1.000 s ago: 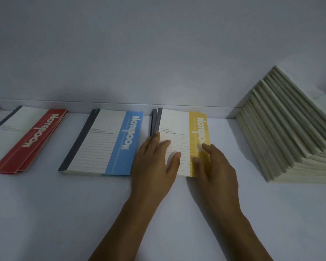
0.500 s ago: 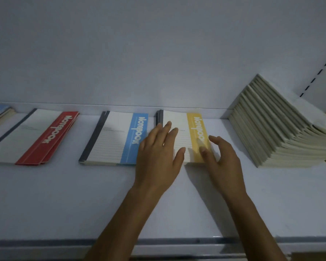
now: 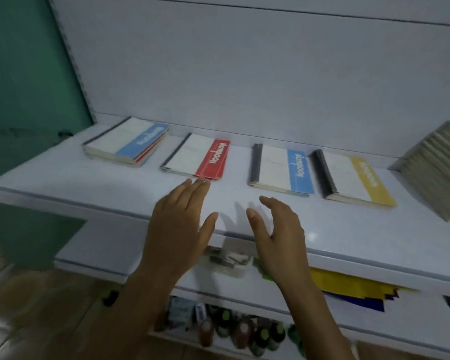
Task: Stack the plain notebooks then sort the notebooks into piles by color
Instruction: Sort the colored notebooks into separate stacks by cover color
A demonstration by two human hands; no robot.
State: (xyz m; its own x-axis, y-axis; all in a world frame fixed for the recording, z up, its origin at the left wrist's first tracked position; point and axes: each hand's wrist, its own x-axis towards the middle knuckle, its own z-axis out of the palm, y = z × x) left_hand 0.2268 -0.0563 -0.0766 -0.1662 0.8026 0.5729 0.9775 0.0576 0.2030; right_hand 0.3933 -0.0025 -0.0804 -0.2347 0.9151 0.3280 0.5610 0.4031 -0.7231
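The person shows only two bare limbs — the left hand (image 3: 177,228) and the right hand (image 3: 283,229), each on a forearm that is uncovered all the way down to the lower edge of the view. The hands are slim, with long, tapering fingers, rounded tips and narrow wrists, and the left forearm (image 3: 130,310) looks broader than the right forearm (image 3: 316,315) where it nears the camera. A short, pale nail shows on the right thumb (image 3: 252,213) — the left fingertips (image 3: 198,183) are smeared by blur, so their nails cannot be made out.
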